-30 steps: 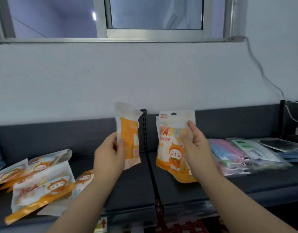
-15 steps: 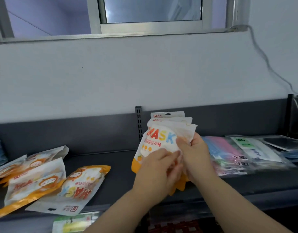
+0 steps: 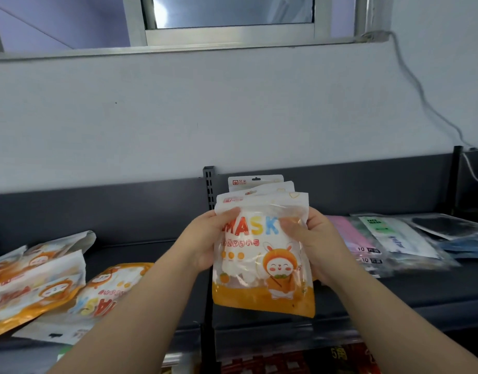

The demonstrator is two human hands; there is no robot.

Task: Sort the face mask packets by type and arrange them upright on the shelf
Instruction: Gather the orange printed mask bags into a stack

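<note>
A stack of orange-and-white mask packets (image 3: 262,265) printed with "MASK" and a cartoon rabbit stands upright above the dark shelf (image 3: 165,252). My left hand (image 3: 205,241) grips its left edge with the thumb over the front. My right hand (image 3: 313,244) grips the right edge the same way. Three packet tops fan out at the top of the stack. More packets of this orange type (image 3: 43,290) lie flat on the left part of the shelf.
Flat clear packets in pink (image 3: 351,236), white-green (image 3: 394,236) and black (image 3: 442,225) lie overlapped on the shelf's right side. A slotted upright post (image 3: 208,184) divides the shelf back. A cable (image 3: 421,87) runs down the wall at the right.
My left hand brought its packet against the ones in my right hand. Both hands now hold the squared-up stack upright, front facing me.
</note>
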